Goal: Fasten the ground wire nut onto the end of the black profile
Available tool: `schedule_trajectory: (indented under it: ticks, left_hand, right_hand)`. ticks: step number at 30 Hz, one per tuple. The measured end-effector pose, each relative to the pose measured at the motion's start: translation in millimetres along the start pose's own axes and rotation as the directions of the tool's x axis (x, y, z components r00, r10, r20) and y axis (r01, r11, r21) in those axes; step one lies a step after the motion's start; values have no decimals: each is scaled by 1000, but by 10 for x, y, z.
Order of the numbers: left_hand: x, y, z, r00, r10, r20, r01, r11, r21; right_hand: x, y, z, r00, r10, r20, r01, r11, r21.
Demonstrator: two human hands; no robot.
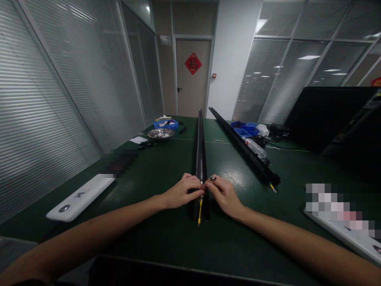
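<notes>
A long black rail [200, 155] lies lengthwise on the green table, pointing away from me. Over its near end my left hand [182, 192] and my right hand [225, 196] meet with fingertips pinched together. Whatever small piece they hold is hidden by the fingers. A shiny ring [213, 178] shows at the right hand's fingers. Just below the fingertips, a short yellow wire [200, 210] with a ring terminal runs along the rail toward me.
A second black rail [247, 149] lies slantwise to the right, a yellow wire lug [273, 187] at its near end. At the back left are a metal bowl [161, 134] and a blue tray [175, 126]. Blue bins [247, 129] stand back right. White devices [80, 198] flank me.
</notes>
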State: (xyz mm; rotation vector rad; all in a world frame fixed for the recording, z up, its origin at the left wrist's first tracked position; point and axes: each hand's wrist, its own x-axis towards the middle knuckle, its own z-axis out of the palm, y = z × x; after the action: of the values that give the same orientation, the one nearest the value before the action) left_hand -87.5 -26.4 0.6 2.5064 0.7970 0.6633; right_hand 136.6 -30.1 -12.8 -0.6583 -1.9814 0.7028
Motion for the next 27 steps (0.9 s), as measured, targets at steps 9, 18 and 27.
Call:
schedule_trajectory:
  ticks: [9,18,27]
  left_hand:
    - [1,8,-6,1000,-2,2,2,1000,0]
    - [1,7,-3,1000,-10,8,10,1000,2]
    - [4,16,-6,1000,10,-16,-10,1000,9]
  right_hand:
    - [-2,3,-2,1000,-3,2,3,1000,13]
    - [5,3,-6,1000,-3,11,3,1000,2]
    - [-10,18,-6,1000,-2,3,2,1000,30]
